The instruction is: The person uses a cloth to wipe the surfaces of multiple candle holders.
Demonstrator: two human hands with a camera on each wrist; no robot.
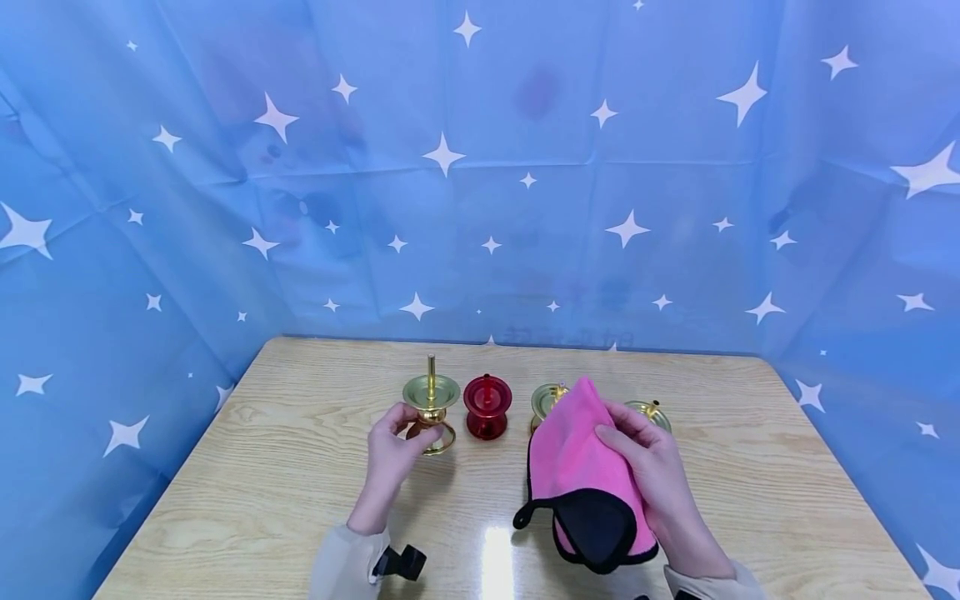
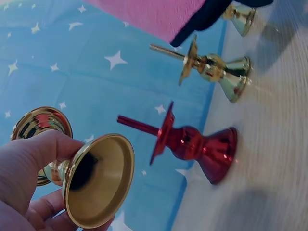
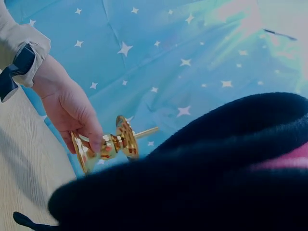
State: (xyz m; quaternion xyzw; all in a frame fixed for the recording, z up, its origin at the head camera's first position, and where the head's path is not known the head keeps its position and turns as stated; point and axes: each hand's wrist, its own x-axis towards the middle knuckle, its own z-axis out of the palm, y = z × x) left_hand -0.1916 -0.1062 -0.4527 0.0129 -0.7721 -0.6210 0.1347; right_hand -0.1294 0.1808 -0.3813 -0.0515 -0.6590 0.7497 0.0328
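Candlestick cleaning, by the look of it, and caught at the pick-up stage: the left hand (image 1: 392, 457) has its thumb and fingers curled round the stem of a shiny gold metal candlestick with a dish top and a centre spike (image 1: 431, 412). In the left wrist view its hollow bell-shaped base (image 2: 98, 179) is off the pale wood-grain table (image 1: 270, 483) and tipped sideways, so I'd say it's lifted, not just touched.

Using the glossy red candlestick of the same shape (image 1: 487, 407) as the landmark: the held gold one is just left of it, and a second gold candlestick (image 1: 546, 402) stands just right of it, partly hidden behind the cloth. A third gold one (image 1: 651, 412) sits further right again, peeking out behind the right hand (image 1: 651, 475).

That right hand holds a pink fleecy cloth with black edging and a black hanging loop (image 1: 579, 475), to the right of the red candlestick and nearer the person. The fingers (image 1: 624, 435) lie across the top of the pink fabric, close together and lightly bent, with the cloth draped over the palm side (I can't tell where the thumb is, the fabric hides it).

My guess at the next move: bring the gold piece and the cloth together, which needs a firm pinch on that thin stem so the spike doesn't swing around.

Blue star-print sheeting (image 1: 480, 167) hangs behind everything.
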